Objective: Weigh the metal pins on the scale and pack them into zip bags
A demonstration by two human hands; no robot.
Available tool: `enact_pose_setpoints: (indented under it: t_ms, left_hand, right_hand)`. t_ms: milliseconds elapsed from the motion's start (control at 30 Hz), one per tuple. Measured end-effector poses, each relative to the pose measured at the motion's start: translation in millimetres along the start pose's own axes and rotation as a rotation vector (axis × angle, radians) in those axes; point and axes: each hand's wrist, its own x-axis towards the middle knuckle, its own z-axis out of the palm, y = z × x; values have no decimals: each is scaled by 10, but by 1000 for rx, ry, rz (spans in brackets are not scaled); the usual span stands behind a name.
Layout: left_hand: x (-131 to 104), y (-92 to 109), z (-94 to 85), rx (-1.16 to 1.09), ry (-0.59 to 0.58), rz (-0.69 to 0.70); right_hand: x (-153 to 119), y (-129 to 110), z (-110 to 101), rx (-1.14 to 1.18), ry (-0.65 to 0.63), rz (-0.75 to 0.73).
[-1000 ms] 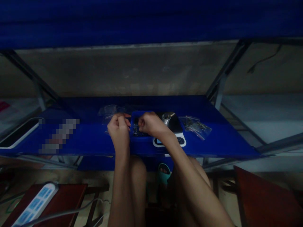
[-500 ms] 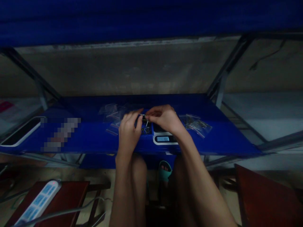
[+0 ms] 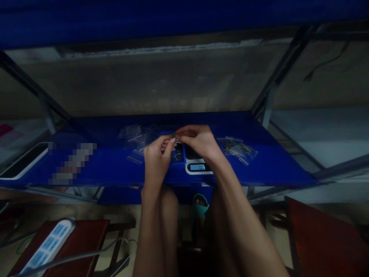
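Observation:
Over a blue tray [image 3: 184,157] of small metal screws [image 3: 177,156], my left hand [image 3: 158,151] pinches a few screws between thumb and fingers. My right hand [image 3: 199,141] meets it from the right, its closed fingertips also on the small metal pieces. Beside the tray is a white scale [image 3: 200,168] with a lit display, its dark plate partly under my right hand. To the right lie clear bags [image 3: 240,151] with screws inside. Clear bags with red-edged seals [image 3: 134,138] lie left of my left hand; whether they hold anything cannot be made out.
The blue table [image 3: 109,169] has a blue shelf [image 3: 173,19] above and metal legs at both sides. A white-edged dark device [image 3: 24,161] lies at its left end. A power strip [image 3: 47,246] rests on a brown stool; another stool [image 3: 323,238] stands at right.
My left fingers have curled in around the screws, and both hands' fingertips have come closer together. The view has shifted slightly.

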Motion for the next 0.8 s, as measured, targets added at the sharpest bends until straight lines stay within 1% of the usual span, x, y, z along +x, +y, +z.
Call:
enact_pose_setpoints:
  t_ms: [200,333,467,633,800]
  left_hand:
    - [-1,-34,30,-297,15,-162]
    - [9,-81,40,-446,40,-219]
    - [18,-97,43,-451,62,-263]
    - [11,-78,28,-472,41,-288]
    - [1,-63,-1,-470,2,-291]
  right_hand:
    - [-25,-25,48,22,-15,24]
    - [-23,-28,85,55,-9,27]
    - [-17,-8,113,78,28,21]
    - [-20,7,116,66,78,-20]
    - [-30,-4,104,56,56,-31]
